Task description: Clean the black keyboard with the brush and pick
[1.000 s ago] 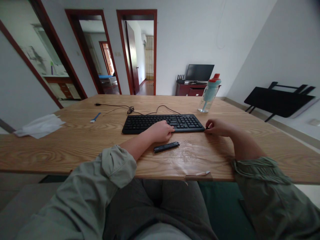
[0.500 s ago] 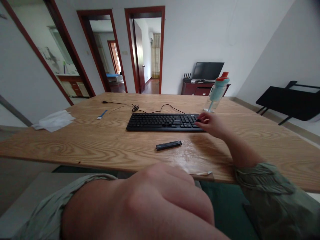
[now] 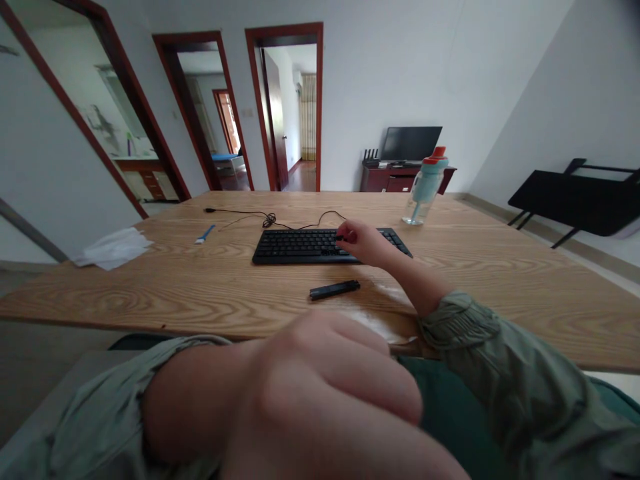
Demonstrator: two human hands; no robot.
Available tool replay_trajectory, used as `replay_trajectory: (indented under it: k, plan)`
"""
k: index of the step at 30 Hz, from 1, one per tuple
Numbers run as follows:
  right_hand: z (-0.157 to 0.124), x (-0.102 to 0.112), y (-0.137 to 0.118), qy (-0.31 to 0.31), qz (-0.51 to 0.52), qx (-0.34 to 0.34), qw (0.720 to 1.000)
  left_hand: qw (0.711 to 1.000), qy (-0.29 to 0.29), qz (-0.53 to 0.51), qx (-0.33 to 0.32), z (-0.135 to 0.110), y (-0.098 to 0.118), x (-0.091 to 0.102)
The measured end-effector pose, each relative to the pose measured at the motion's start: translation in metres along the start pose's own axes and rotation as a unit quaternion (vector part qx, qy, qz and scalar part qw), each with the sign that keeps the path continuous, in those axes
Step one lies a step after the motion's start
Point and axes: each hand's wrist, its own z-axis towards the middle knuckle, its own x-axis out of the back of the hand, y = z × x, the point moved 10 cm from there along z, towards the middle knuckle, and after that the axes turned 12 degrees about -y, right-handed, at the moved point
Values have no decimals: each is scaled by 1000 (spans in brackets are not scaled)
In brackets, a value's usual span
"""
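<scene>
My right hand (image 3: 363,243) rests over the middle-right keys of a black keyboard (image 3: 295,247) on the wooden table (image 3: 150,293). Its fingers are curled in a pinch, with a small dark bit at the fingertips that I cannot make out. My left hand (image 3: 325,393) is raised very close to the camera, blurred, back towards me, fingers hidden. A slim black stick-like object (image 3: 334,289) lies on the table just in front of the keyboard.
The keyboard's cable (image 3: 270,217) coils behind it. A blue-handled small tool (image 3: 205,233) and white tissue (image 3: 114,248) lie at the left. A pale blue bottle with a red cap (image 3: 425,187) stands right of the keyboard. A black folding table (image 3: 575,200) leans at the right wall.
My left hand left the keyboard's front edge and rose close to the camera. My right hand moved left from the keyboard's right end to its middle-right keys.
</scene>
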Motion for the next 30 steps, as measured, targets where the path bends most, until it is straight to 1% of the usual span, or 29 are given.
replay_trajectory:
  k: [1, 2, 3, 4, 6, 7, 8, 9, 10, 11, 12, 15, 18, 21, 24, 26, 30]
  plan:
    - [2, -3, 0, 0, 2, 4, 1000, 999, 44, 12, 21, 6, -17, -2]
    - [3, -6, 1, 1, 6, 5, 1000, 997, 56, 28, 47, 10, -40, -12]
    - [4, -9, 2, -2, 11, 7, 1000, 996, 53, 36, 61, 12, -66, -25]
    - [4, -11, 3, -5, 16, 9, 1000, 992, 62, 41, 100, 8, -100, -36]
    - [4, -13, 7, -5, 31, 8, 999, 968, 88, 32, 232, -11, -180, -52]
    - [4, -13, 10, -4, 42, 4, 999, 950, 92, 2, 299, -25, -220, -61]
    - [3, -13, 13, 1, 56, -1, 998, 928, 94, -40, 358, -38, -254, -71]
    - [3, -13, 16, 7, 69, -5, 998, 908, 98, -83, 399, -50, -280, -80]
    - [3, -13, 17, 14, 79, -9, 997, 898, 97, -118, 413, -57, -297, -87]
    - [3, -13, 17, 20, 86, -10, 996, 892, 96, -148, 416, -61, -306, -94]
    - [3, -13, 17, 27, 87, -11, 996, 890, 99, -172, 410, -62, -309, -98]
    - [1, -12, 10, 54, 59, -14, 997, 891, 113, -215, 385, -64, -303, -104]
    - [-1, -12, 0, 64, 16, -9, 998, 882, 131, -231, 389, -70, -297, -103]
    - [-3, -11, -5, 70, -5, 1, 998, 876, 149, -201, 413, -79, -297, -96]
    - [-6, -7, 2, 75, -25, -8, 997, 884, 154, -141, 419, -83, -297, -87]
    - [-7, -5, 9, 72, -20, -14, 997, 891, 149, -114, 414, -83, -296, -86]
    - [-8, -5, 18, 55, -15, -17, 998, 899, 123, -90, 411, -83, -294, -89]
